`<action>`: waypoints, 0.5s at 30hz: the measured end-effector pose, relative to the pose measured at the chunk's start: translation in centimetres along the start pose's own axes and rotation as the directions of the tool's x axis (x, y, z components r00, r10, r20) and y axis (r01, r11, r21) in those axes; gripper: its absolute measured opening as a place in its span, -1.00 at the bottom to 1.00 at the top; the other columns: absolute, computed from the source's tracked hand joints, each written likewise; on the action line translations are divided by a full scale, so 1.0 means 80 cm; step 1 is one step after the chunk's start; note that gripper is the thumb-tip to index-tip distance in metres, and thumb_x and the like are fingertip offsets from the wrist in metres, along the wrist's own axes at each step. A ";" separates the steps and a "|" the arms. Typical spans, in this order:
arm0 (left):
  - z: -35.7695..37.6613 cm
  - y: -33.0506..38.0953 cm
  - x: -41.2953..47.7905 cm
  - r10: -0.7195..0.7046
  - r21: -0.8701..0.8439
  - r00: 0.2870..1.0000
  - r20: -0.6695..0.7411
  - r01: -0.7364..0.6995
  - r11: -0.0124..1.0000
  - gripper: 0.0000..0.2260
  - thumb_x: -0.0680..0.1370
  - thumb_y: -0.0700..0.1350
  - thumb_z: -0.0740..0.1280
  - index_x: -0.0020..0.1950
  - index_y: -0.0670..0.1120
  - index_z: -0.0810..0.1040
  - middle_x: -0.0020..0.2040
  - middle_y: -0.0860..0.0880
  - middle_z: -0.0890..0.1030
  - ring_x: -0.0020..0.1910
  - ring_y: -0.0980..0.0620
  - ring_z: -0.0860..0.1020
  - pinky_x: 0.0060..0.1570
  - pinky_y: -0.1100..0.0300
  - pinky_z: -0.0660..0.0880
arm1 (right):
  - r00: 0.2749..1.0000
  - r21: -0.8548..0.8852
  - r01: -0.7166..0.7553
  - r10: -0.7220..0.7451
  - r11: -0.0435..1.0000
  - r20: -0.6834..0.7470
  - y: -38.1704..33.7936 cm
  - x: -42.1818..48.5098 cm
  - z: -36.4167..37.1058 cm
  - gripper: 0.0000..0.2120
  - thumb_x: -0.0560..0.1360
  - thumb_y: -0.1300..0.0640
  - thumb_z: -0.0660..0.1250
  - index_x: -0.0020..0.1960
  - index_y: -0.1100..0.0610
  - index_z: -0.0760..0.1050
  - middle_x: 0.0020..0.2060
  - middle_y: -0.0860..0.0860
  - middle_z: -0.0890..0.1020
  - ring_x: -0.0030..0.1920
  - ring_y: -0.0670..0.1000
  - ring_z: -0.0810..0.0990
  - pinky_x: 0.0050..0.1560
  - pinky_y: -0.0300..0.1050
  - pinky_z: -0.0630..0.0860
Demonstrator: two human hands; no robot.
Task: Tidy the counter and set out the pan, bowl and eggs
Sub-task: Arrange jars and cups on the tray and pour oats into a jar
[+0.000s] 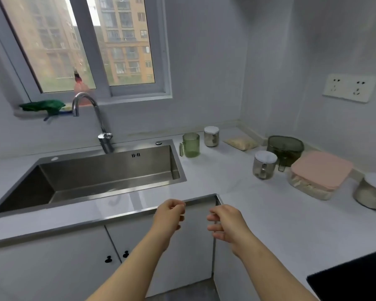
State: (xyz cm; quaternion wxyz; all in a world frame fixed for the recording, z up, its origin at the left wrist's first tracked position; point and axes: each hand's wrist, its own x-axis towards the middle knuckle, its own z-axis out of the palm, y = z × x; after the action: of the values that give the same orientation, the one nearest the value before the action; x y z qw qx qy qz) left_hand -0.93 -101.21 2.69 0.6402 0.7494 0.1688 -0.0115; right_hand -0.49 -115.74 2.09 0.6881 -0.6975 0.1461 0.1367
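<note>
- Holding the left hand (169,216) and right hand (226,224) side by side in the air just before the inner corner of the counter (237,181), both loosely curled, relaxed and grasping nothing.
- Finding no pan, bowl or eggs anywhere in view; possibly sitting behind the doors (63,268) below or out of frame, but no telling which.
- Expecting the pan to be stiff and fairly heavy: taking it by the handle and steadying the rim with the other hand.
- Expecting the bowl to be rigid, smooth and maybe breakable: cupping it under the base rather than pinching the rim.
- Treating the eggs as light, round, fragile and apt to roll: cradling them in a soft palm and setting them well back from any edge.
- Noting clutter along the right run: a cup (191,146), jars (264,165), a bag (240,142), a basket (285,146) and a box (319,172) under a pink lid; jars likely smooth and hard, so gripping round the body and not the lid.
- Reading open room: bare top between sink (106,170) and jars, and nearer in, between the box and the stove (356,283).
- Minding the drop into the sink on the left, the metal front lip under the hands, and the stove corner at lower right.
</note>
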 end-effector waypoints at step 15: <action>0.001 0.046 0.370 -0.018 0.005 0.997 0.070 0.017 1.000 -0.85 0.56 -0.24 0.19 0.04 -0.13 0.53 -0.23 -0.06 0.51 -0.23 -0.01 0.47 -0.23 0.16 0.42 | 0.990 0.022 -0.029 0.032 0.999 -0.135 -0.101 0.288 0.083 -0.87 0.59 0.16 0.16 0.02 0.18 0.47 -0.07 0.12 0.56 -0.21 0.05 0.54 -0.28 -0.18 0.48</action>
State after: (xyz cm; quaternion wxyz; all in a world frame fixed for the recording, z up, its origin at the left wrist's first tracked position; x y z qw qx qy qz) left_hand 27.97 -94.66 -0.70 0.6440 0.7483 0.1529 -0.0436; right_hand 23.94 -109.40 0.37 0.6813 -0.6960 0.2046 0.0981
